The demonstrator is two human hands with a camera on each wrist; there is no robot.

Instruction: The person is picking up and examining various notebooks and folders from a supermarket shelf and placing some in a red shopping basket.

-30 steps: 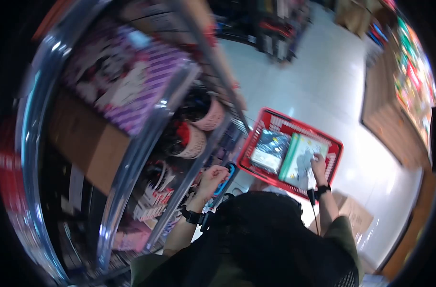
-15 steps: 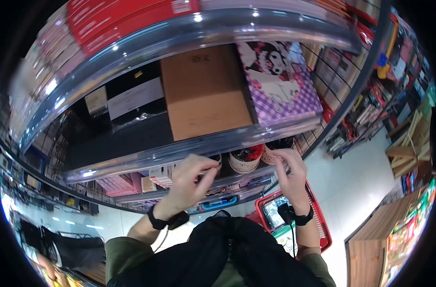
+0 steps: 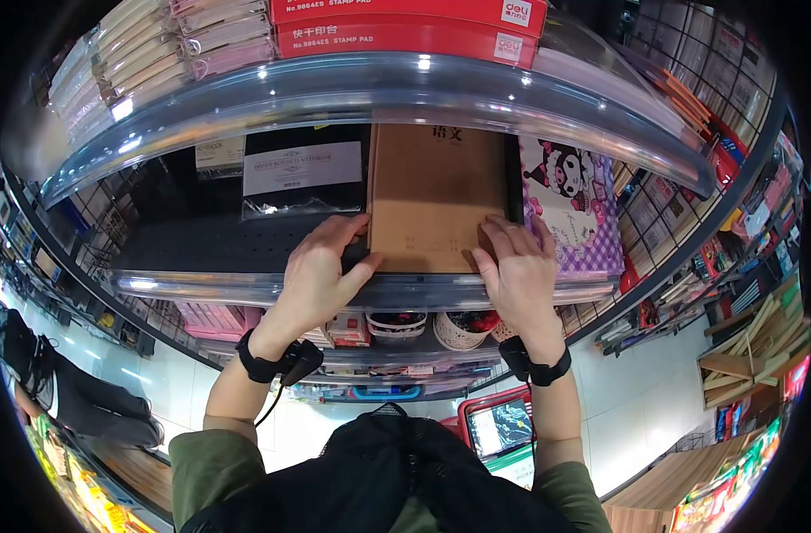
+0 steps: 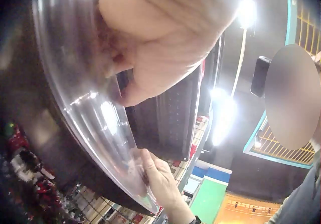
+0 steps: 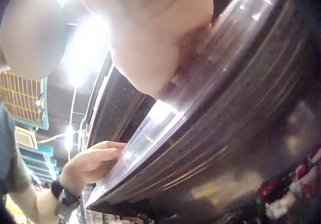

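Note:
A brown-covered notebook [image 3: 436,191], marked with dark Chinese characters at its far end, lies on a black shelf [image 3: 187,235] behind a clear plastic lip [image 3: 405,289]. At its left edge my left hand [image 3: 321,271] grips the near corner, fingers along the side and thumb at the front. My right hand [image 3: 521,275] holds the opposite near corner, its fingers bent over the right edge. In the left wrist view, the left hand [image 4: 165,38] reaches over the lip; the right wrist view shows the right hand [image 5: 155,38] doing likewise, fingertips mostly hidden.
Left of it lies a black notebook [image 3: 303,169] with a white label; right, a purple checked notebook [image 3: 570,209] with a cartoon figure. Red stamp pad boxes [image 3: 405,35] sit on the shelf above. White baskets [image 3: 463,329] stand below. A red shopping basket [image 3: 466,417] is at floor level.
My right hand has come up from the shopping basket, and both hands have moved from above the lower shelf onto the brown notebook's sides. The view has turned to face the shelf.

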